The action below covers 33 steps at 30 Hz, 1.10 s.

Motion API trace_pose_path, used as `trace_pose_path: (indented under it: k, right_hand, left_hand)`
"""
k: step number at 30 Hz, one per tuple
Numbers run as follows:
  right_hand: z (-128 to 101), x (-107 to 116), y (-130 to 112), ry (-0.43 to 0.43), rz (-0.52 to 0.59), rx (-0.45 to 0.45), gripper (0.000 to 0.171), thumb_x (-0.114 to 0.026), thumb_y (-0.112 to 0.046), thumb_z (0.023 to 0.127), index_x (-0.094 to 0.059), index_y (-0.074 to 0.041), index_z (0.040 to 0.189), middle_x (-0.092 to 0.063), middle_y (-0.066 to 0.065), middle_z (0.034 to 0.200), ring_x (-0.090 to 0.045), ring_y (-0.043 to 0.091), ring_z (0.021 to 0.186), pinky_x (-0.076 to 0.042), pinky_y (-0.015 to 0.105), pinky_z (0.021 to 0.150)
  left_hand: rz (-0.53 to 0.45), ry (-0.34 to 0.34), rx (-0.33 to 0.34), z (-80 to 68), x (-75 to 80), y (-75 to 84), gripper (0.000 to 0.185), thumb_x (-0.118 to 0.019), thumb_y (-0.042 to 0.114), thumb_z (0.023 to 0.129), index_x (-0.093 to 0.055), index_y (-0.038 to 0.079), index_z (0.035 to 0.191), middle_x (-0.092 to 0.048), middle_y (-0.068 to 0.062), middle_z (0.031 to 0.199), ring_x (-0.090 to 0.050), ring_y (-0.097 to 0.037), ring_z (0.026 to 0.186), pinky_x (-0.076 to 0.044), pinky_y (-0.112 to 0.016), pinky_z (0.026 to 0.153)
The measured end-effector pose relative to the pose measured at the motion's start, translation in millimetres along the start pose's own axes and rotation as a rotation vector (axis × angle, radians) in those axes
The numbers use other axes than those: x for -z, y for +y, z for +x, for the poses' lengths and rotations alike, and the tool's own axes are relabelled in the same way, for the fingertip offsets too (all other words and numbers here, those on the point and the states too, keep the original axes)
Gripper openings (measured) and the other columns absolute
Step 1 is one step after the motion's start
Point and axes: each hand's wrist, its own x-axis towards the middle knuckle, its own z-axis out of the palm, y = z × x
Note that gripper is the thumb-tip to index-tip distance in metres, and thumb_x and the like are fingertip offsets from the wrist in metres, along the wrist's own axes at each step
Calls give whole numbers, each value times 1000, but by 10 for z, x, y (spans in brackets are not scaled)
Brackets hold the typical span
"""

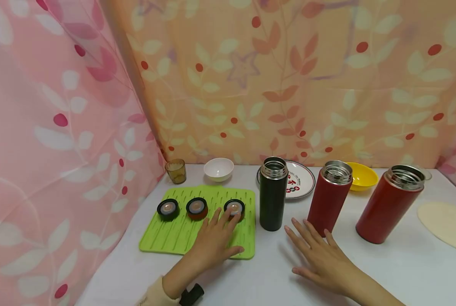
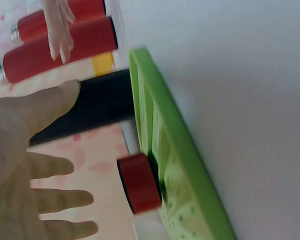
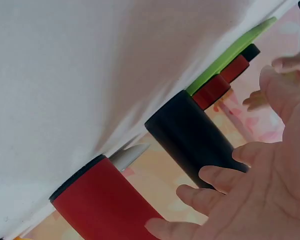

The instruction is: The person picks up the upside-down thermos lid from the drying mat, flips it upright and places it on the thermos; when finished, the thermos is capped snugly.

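both hands are spread flat, gripping nothing. the right hand (image 1: 321, 259) hovers near the red flask (image 1: 329, 196); the left hand (image 1: 214, 240) reaches the red lid (image 1: 234, 208) on the green mat (image 1: 182, 238). judging so, pick-up begins; next, fingers must close round that lid.

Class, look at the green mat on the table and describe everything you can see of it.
The green mat is a bright lime, rectangular sheet with rounded corners and rows of raised ribs, seemingly soft rubber or silicone. It lies flat on the white table, left of the black flask. Three round lids stand in a row along its far half. The left hand rests on it, fingertips at the rightmost lid. The left wrist view shows its thin raised edge.
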Motion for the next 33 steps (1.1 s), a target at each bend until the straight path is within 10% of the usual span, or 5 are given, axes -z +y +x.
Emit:
trace_pose_path:
  k: [10, 19, 33]
  right_hand:
    - [17, 47, 94, 244, -17, 129, 76, -72, -42, 75, -37, -25, 141, -49, 2, 137, -46, 28, 125, -44, 52, 93]
    - [114, 36, 110, 345, 27, 212, 58, -79, -30, 69, -60, -19, 122, -64, -5, 112, -60, 13, 101, -53, 37, 83]
    - [218, 53, 75, 317, 59, 262, 50, -77, -24, 72, -61, -19, 119, -66, -5, 107, -61, 12, 94, -54, 37, 79]
  left_hand:
    - [-121, 362, 203, 207, 154, -702, 55, -74, 25, 77, -55, 7, 125, -60, -14, 119, -57, -32, 108, -50, -48, 83]
    - [-273, 142, 460, 44, 190, -1492, 79, -73, 26, 78, -33, -8, 137, -40, -31, 133, -41, -46, 120, -39, -60, 92]
    - [-345, 85, 567, -94, 74, -1774, 68, -72, 20, 78, -42, -17, 125, -47, -37, 121, -44, -50, 113, -39, -59, 92]
